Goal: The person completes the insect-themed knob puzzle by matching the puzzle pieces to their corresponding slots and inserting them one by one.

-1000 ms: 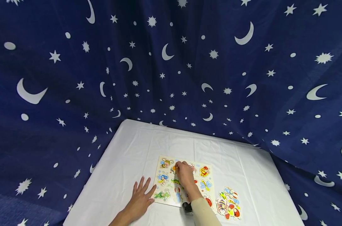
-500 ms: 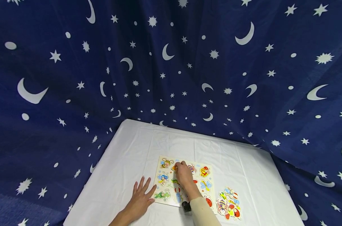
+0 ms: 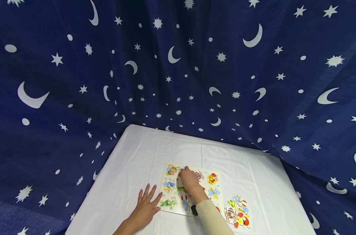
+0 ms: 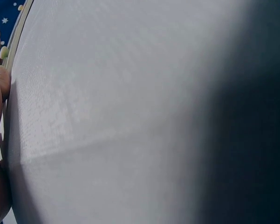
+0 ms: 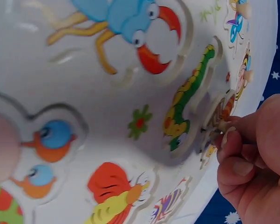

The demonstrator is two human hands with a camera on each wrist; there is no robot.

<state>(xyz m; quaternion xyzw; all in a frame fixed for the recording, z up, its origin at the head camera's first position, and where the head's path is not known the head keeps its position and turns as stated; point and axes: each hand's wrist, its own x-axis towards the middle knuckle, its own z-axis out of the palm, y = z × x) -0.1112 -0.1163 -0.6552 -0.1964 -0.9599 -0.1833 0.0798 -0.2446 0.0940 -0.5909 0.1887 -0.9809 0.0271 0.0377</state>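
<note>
My right hand (image 3: 191, 182) is over the top row of a wooden peg puzzle board (image 3: 179, 211). In the right wrist view, its thumb and fingertips pinch the small knob of an orange-and-brown insect puzzle piece (image 5: 227, 106). That piece lies at its slot in the board; whether it sits fully flush I cannot tell. Below it is a green caterpillar picture (image 5: 188, 91). My left hand (image 3: 145, 209) rests on the white cloth with fingers spread, its thumb close by the board's lower left corner. The left wrist view shows mostly cloth.
Several loose insect puzzle pieces (image 3: 239, 212) lie in a pile right of the board. Knobbed pieces, among them a bee (image 3: 172, 170) and a green grasshopper-like one (image 3: 168, 203), sit in the left column. A dark blue starry curtain (image 3: 178, 65) surrounds the white-covered table (image 3: 137, 147).
My right hand and forearm have shifted slightly up and left, still pinching the same piece, and the purple spider beside it shows more. My left hand has stayed in place.
</note>
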